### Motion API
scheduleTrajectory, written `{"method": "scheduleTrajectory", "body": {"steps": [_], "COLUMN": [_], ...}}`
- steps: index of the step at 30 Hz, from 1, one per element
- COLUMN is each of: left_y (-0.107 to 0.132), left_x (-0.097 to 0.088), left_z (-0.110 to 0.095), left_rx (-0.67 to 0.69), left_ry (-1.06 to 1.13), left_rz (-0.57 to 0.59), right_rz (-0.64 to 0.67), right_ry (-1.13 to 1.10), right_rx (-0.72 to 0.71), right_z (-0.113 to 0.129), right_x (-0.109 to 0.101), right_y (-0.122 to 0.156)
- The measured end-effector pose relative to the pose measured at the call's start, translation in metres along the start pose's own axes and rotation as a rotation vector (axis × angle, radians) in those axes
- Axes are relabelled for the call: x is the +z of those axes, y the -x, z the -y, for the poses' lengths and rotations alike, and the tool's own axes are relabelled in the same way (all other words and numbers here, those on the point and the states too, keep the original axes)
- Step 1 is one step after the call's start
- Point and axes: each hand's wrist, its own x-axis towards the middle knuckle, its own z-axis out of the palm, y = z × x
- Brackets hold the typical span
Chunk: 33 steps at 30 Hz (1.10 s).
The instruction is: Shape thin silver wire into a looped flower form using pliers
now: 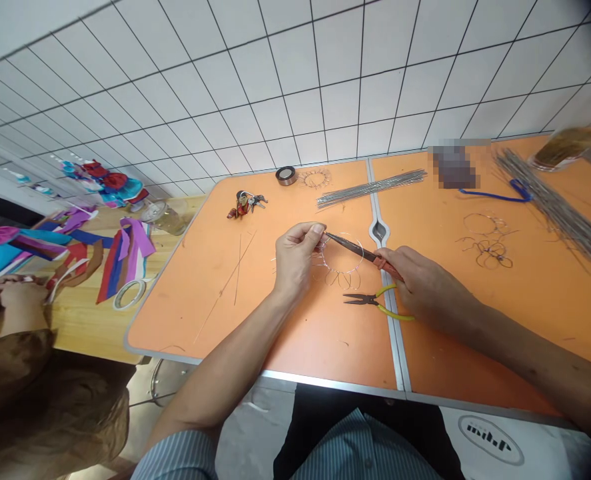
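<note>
My left hand point(298, 257) is closed in a pinch on a thin looped wire piece point(342, 263) that rests over the orange table point(215, 287). My right hand point(420, 283) grips the red handles of long-nose pliers point(355, 249), whose tips reach the wire right at my left fingertips. A second pair of pliers with yellow handles point(375, 303) lies on the table just below my right hand, untouched.
A bundle of straight wires point(370, 189), a tape roll point(286, 175), a small wire ring point(315, 178) and keys point(245, 202) lie farther back. Finished wire shapes point(488, 243) and more wires point(555, 203) lie to the right. At the left, another person's hand point(18, 297) works among coloured ribbons point(120, 257).
</note>
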Motion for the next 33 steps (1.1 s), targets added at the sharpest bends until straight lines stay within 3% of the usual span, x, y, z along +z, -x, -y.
{"method": "scheduleTrajectory", "body": {"steps": [12, 24, 28, 33], "left_y": [0.000, -0.005, -0.006, 0.001], "left_x": [0.001, -0.008, -0.008, -0.002], "left_z": [-0.002, -0.009, -0.010, -0.007], "left_rx": [-0.001, 0.079, 0.097, 0.080], "left_ry": [0.001, 0.009, 0.020, 0.022], "left_rz": [0.013, 0.003, 0.006, 0.064], "right_rz": [-0.029, -0.090, -0.066, -0.118], "right_ry": [0.051, 0.209, 0.129, -0.315], "right_rx": [-0.023, -0.119, 0.067, 0.293], "right_z": [0.003, -0.016, -0.014, 0.011], "right_x": [-0.001, 0.001, -0.010, -0.031], "right_y": [0.002, 0.000, -0.003, -0.015]}}
